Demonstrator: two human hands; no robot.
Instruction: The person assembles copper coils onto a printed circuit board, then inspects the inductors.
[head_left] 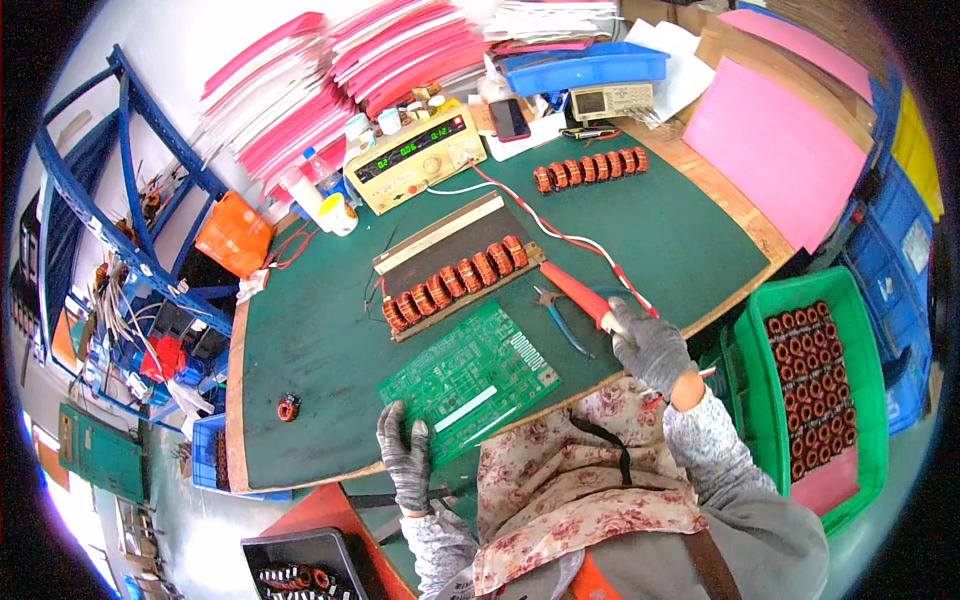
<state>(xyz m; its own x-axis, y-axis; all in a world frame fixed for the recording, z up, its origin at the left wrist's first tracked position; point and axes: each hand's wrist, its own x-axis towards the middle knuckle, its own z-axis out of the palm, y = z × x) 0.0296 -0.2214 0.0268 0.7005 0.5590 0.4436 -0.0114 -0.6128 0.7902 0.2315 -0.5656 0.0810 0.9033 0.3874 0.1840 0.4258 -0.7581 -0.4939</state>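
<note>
My right hand (652, 348), in a grey glove, is closed around a red test probe (575, 292). The probe's tip points at the right end of a row of copper-wound toroid coils (456, 282) seated along a dark fixture (440, 240). A green circuit board (465, 375) lies flat in front of that row. At the board's lower left edge rests my gloved left hand (405, 458), fingers stretched out and thumb apart. Blue-handled pliers (565, 325) lie between the board and my right hand.
A yellow bench meter (415, 160) with red and white leads stands behind. More coils (590, 170) sit at the back right, and a single coil (288, 407) at left. A green crate (870, 400) of coils stands right. A white-and-yellow cup (338, 214) is back left.
</note>
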